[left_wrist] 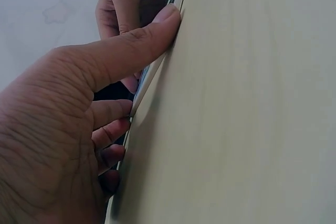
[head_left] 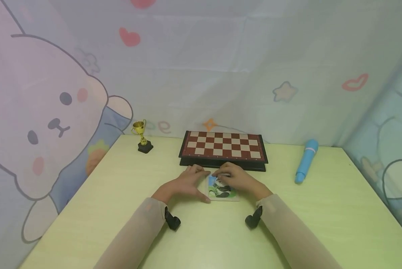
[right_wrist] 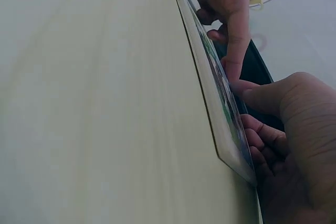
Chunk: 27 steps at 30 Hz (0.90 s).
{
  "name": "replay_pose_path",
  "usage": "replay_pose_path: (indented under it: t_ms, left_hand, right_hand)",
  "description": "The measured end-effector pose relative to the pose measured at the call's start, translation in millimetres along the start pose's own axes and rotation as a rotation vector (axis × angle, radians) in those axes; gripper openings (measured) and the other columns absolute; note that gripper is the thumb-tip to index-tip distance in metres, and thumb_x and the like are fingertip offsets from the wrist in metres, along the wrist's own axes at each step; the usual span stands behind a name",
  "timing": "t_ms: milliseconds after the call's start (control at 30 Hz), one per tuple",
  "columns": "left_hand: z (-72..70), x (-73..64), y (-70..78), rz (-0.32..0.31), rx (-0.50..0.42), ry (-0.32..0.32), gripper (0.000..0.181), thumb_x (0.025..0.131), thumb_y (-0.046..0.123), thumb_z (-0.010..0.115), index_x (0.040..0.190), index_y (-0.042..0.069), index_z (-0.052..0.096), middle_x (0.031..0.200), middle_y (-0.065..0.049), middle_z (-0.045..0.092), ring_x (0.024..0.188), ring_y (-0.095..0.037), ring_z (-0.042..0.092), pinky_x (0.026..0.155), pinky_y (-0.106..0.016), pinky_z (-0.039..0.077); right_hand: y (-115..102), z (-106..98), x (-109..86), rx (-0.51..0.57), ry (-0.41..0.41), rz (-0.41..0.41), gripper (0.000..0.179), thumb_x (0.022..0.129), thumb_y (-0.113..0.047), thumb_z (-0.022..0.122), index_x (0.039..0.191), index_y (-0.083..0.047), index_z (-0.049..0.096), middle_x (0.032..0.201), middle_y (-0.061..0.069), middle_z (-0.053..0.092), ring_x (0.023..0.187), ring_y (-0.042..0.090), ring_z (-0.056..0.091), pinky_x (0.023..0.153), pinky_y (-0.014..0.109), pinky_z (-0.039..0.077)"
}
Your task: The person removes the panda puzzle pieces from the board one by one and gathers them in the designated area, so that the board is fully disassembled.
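Note:
A small square panda picture board with a pale border lies in front of the person, between both hands. The left hand holds its left side, thumb at the near corner and fingers at the far edge. From the right, the right hand reaches over the board's far right part, its thumb and curled fingers at the far edge. Seen from the right wrist, the board shows its long pale near edge, and the right thumb meets a left finger there. The right hand hides part of the picture.
Just beyond the hands stands a folded chessboard case with a red-and-white top. A small gold trophy cup is at the back left. A blue toy microphone lies on the pale table at right. A printed curtain hangs behind.

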<state>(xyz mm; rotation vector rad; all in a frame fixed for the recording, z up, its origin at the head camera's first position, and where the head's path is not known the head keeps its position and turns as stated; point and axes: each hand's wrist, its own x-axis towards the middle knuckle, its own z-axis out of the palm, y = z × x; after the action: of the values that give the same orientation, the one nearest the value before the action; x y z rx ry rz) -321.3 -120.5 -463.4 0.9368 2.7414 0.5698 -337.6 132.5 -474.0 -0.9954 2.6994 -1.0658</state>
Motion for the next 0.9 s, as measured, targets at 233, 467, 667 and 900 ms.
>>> replay_pose_path:
  t_ms: [233,467,667,900]
  left_hand:
    - [3.0,1.3,-6.6,0.007,-0.037,0.011,0.108,0.066,0.071,0.081,0.154,0.02,0.043,0.143,-0.004,0.038,0.12,-0.022,0.038,0.103,-0.043,0.038]
    - [4.3,2.3,-7.7,0.015,-0.063,0.019,0.107,0.065,0.071,0.082,0.153,0.021,0.045,0.143,-0.003,0.039,0.124,-0.022,0.039,0.106,-0.044,0.038]
    - [3.9,1.5,-5.6,0.017,-0.053,0.012,0.106,0.067,0.069,0.083,0.153,0.02,0.044,0.144,-0.004,0.038,0.124,-0.024,0.038,0.106,-0.045,0.038]
    - [3.8,1.8,-7.3,0.013,-0.043,0.022,0.106,0.066,0.069,0.082,0.153,0.022,0.044,0.144,-0.003,0.038,0.123,-0.023,0.039,0.106,-0.044,0.039]
  right_hand:
    - [-0.1,1.6,2.9,0.069,-0.011,0.042,0.026,0.103,-0.017,0.057,0.121,-0.018,0.075,0.116,0.001,0.058,0.1,0.018,0.053,0.084,0.039,0.049]
    - [3.5,3.2,3.3,0.141,-0.006,0.057,0.025,0.105,-0.019,0.055,0.12,-0.016,0.075,0.12,0.003,0.059,0.107,0.02,0.053,0.09,0.041,0.047]
    - [7.1,6.9,3.9,0.158,-0.009,0.014,0.025,0.106,-0.019,0.054,0.117,-0.014,0.076,0.122,0.004,0.06,0.114,0.023,0.051,0.094,0.046,0.047]
    - [7.1,8.9,1.9,0.07,0.088,0.044,0.022,0.104,-0.023,0.057,0.114,-0.015,0.075,0.12,-0.003,0.063,0.112,0.018,0.058,0.097,0.043,0.049]
